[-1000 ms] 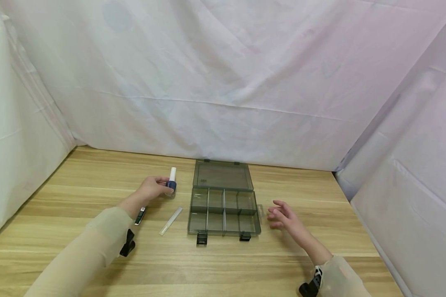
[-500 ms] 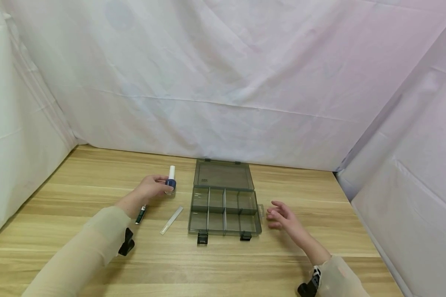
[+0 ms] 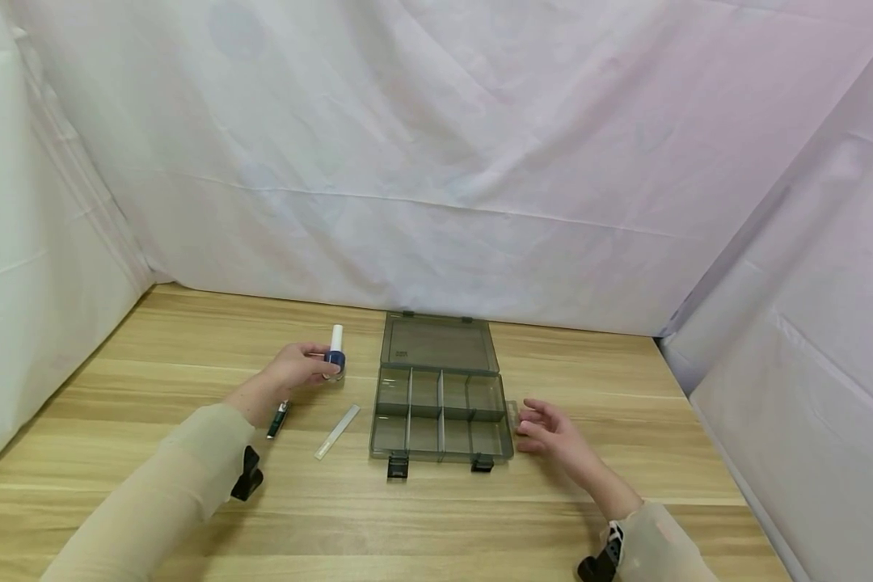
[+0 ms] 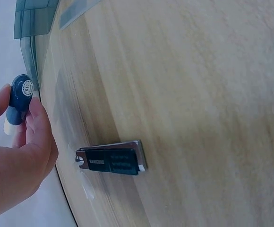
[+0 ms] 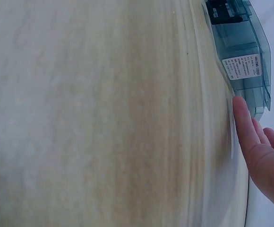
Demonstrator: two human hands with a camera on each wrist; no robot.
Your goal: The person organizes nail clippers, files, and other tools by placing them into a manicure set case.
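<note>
Left hand (image 3: 294, 370) pinches the small dark-blue nail polish bottle with white cap (image 3: 335, 354), upright on the light wooden table (image 3: 189, 356), just left of the open smoky-grey plastic compartment box (image 3: 440, 400); right hand (image 3: 546, 429) has fingers straight and relaxed, holding nothing, fingertips (image 5: 243, 124) at the box's right side wall; black nail clipper (image 4: 111, 160) lies below the left hand; clear flat nail file (image 3: 337, 432) lies between clipper and box.

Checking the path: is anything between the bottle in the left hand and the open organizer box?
Nothing visible. The left hand grips the bottle just left of the organizer box; only bare table lies between.
</note>
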